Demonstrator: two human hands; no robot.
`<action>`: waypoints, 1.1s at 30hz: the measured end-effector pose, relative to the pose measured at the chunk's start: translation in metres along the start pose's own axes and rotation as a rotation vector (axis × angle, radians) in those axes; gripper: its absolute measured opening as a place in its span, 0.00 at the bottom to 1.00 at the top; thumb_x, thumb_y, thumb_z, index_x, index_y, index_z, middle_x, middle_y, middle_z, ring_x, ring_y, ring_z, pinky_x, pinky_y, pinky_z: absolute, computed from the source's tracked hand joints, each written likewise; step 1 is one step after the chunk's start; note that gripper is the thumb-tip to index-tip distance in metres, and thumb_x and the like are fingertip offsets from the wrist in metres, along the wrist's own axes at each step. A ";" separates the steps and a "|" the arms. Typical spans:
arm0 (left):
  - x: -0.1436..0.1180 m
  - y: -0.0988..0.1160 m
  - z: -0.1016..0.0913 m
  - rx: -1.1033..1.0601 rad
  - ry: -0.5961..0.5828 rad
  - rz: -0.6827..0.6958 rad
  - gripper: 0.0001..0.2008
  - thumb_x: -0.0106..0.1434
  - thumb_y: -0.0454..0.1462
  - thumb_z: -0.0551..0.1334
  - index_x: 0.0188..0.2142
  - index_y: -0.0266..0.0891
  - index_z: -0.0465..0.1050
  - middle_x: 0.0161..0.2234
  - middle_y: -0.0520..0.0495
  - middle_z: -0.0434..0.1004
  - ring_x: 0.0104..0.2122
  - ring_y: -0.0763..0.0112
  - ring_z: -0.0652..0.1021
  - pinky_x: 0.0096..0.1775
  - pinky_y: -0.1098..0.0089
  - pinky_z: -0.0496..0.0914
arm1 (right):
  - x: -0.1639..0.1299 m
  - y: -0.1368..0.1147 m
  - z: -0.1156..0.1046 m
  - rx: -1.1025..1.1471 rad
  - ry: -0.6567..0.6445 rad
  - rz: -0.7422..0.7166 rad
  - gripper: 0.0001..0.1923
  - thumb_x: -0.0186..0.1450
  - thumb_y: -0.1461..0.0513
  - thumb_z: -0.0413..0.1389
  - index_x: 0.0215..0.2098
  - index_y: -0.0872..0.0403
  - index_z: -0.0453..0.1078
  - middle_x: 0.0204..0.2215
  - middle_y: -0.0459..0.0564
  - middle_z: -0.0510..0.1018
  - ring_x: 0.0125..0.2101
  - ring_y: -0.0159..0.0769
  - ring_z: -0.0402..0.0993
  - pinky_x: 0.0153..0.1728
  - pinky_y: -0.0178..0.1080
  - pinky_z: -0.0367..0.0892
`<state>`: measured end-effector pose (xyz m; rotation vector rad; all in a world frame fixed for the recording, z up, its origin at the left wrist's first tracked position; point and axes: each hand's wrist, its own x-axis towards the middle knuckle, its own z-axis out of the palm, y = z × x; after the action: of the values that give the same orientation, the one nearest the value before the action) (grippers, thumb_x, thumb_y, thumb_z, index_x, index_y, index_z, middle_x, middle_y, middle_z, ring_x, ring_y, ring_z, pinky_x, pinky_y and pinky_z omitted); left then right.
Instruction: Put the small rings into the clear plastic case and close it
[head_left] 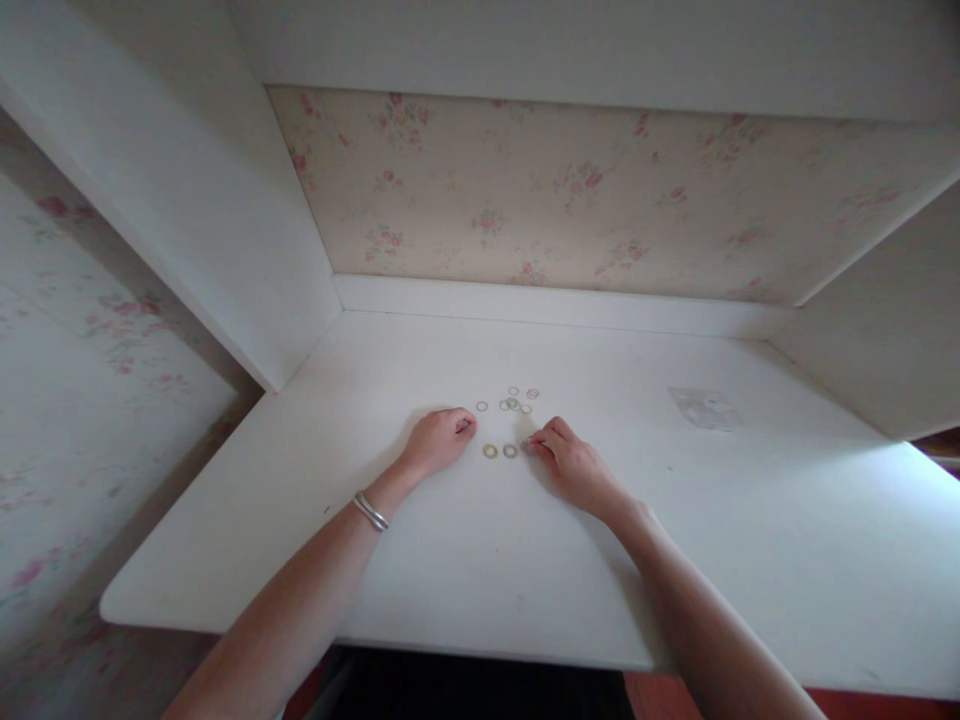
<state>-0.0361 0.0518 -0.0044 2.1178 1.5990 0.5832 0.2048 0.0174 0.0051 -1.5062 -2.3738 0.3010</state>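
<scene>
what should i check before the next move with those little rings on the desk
1. Both hands on the desk: ok, left hand and right hand rest on it.
2. Right fingertips at a ring: ok, they touch something small; grip cannot tell.
3. Left hand holding a ring: cannot tell, fingers curled.
4. Two rings between the hands, apart: ok.
5. Loose ring cluster behind, within reach: ok.
6. Clear plastic bag away from the hands: ok.
</scene>
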 end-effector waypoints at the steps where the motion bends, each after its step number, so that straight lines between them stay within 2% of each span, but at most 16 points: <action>1: 0.000 0.000 0.000 0.000 -0.004 -0.006 0.11 0.62 0.41 0.55 0.39 0.44 0.75 0.37 0.50 0.79 0.37 0.70 0.77 0.40 0.73 0.67 | 0.000 0.001 0.000 0.014 0.015 0.000 0.13 0.69 0.59 0.42 0.40 0.53 0.68 0.39 0.49 0.69 0.33 0.30 0.71 0.34 0.33 0.64; 8: 0.000 0.001 0.000 0.010 -0.010 -0.018 0.11 0.62 0.41 0.55 0.39 0.44 0.75 0.38 0.50 0.79 0.37 0.70 0.77 0.39 0.73 0.67 | -0.003 0.000 -0.001 0.005 -0.007 -0.028 0.15 0.69 0.59 0.42 0.39 0.50 0.71 0.38 0.48 0.70 0.32 0.29 0.71 0.35 0.34 0.64; 14: 0.000 0.001 0.000 0.017 -0.015 -0.019 0.12 0.62 0.42 0.55 0.39 0.43 0.75 0.38 0.50 0.79 0.38 0.69 0.77 0.39 0.72 0.68 | -0.006 -0.001 -0.006 0.006 -0.046 -0.058 0.12 0.67 0.58 0.46 0.40 0.50 0.71 0.38 0.48 0.70 0.31 0.29 0.71 0.34 0.34 0.63; 18: 0.000 0.002 -0.001 0.027 -0.017 -0.027 0.12 0.63 0.42 0.55 0.39 0.44 0.75 0.38 0.50 0.79 0.38 0.69 0.77 0.39 0.73 0.68 | -0.006 -0.002 -0.007 0.016 -0.053 -0.050 0.12 0.67 0.60 0.45 0.38 0.50 0.71 0.38 0.48 0.70 0.31 0.29 0.70 0.33 0.33 0.63; 24: 0.000 0.002 -0.001 0.022 -0.007 -0.015 0.12 0.62 0.42 0.55 0.39 0.44 0.75 0.36 0.50 0.79 0.36 0.70 0.77 0.38 0.73 0.67 | -0.006 0.000 -0.004 0.102 -0.016 -0.063 0.12 0.67 0.61 0.45 0.39 0.50 0.70 0.38 0.48 0.70 0.32 0.29 0.71 0.35 0.33 0.65; 33: 0.000 0.005 -0.003 0.033 -0.014 -0.049 0.12 0.62 0.42 0.55 0.39 0.43 0.75 0.34 0.50 0.79 0.33 0.71 0.77 0.35 0.73 0.67 | -0.007 0.007 0.001 0.166 0.041 -0.066 0.10 0.64 0.60 0.50 0.41 0.49 0.71 0.39 0.49 0.71 0.30 0.29 0.70 0.33 0.34 0.65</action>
<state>-0.0336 0.0503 0.0012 2.0957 1.6588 0.5288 0.2134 0.0137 0.0010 -1.3435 -2.2995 0.4356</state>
